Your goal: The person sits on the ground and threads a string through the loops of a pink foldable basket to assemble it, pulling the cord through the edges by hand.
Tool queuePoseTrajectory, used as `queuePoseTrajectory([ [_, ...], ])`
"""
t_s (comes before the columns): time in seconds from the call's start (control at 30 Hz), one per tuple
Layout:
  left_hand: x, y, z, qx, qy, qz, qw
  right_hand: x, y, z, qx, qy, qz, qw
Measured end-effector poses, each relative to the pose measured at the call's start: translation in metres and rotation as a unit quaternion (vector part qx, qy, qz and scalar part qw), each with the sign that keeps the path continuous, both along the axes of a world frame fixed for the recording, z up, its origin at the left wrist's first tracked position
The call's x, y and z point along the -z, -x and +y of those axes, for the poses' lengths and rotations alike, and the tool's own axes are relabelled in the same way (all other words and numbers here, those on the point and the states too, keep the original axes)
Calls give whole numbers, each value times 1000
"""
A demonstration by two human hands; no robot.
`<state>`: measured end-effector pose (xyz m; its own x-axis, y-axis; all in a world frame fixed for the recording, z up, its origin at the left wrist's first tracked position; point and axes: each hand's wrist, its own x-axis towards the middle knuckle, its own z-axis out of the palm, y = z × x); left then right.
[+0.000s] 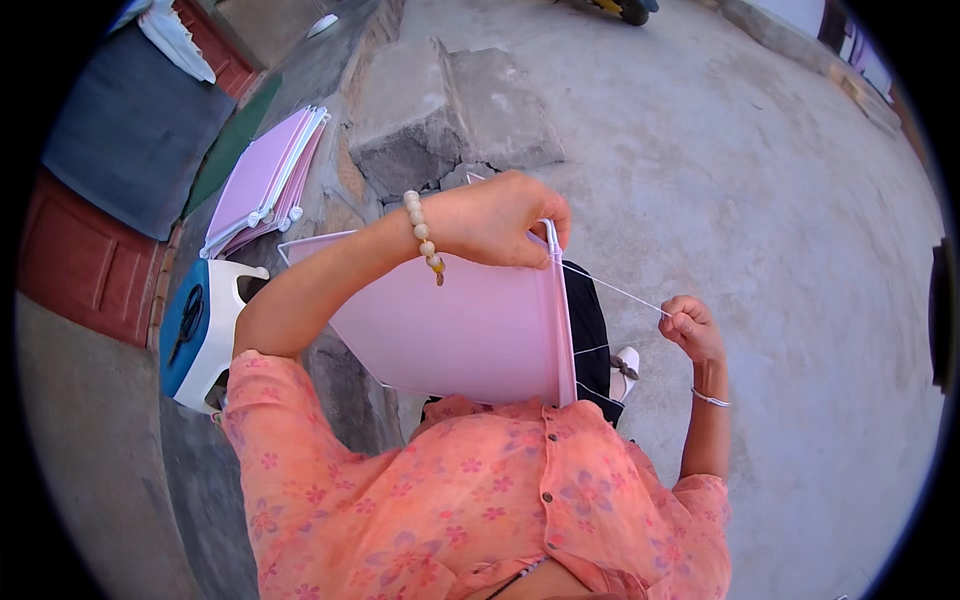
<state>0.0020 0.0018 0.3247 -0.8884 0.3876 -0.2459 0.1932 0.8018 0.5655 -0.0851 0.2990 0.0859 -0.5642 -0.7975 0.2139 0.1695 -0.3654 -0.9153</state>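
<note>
A pink sheet panel [455,325] with thin white edging rests across my lap. My left hand [500,222], with a beaded bracelet on its wrist, is closed on the panel's upper right corner, where white edging pokes up between thumb and fingers. From that corner a taut white cord [615,286] runs to the right. My right hand [692,328] is closed on the cord's other end, held out beside my knee and apart from the panel. More thin cord crosses my dark trousers along the panel's right edge.
At the left, a stack of similar pink panels [262,180] leans on a ledge. A blue-topped white stool [205,325] beside my left elbow bears black scissors [188,320]. Broken concrete steps [410,125] rise ahead. A wheeled vehicle [632,10] stands far off.
</note>
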Motion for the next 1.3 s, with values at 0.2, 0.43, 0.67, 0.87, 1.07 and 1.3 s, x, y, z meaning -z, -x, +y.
queuePoseTrajectory([
  [0.2, 7, 6, -18, 22, -45, 1, 999, 30, 3, 155, 164, -330, -13, 929],
  [0.43, 13, 20, -28, 84, -17, 11, 996, 102, -21, 313, 417, -401, -33, 815],
  [0.67, 16, 22, -32, 36, -19, -30, 999, 130, -54, 429, 554, -383, -124, 728],
  [0.87, 21, 27, -34, 48, -33, -27, 998, 133, -119, 517, 663, -333, -204, 639],
  [1.07, 6, 17, -21, -39, -16, -84, 996, 111, -110, 452, 737, -100, -280, 607],
  [1.3, 14, 20, -28, 16, -23, -48, 998, 185, -77, 437, 605, -288, -327, 666],
])
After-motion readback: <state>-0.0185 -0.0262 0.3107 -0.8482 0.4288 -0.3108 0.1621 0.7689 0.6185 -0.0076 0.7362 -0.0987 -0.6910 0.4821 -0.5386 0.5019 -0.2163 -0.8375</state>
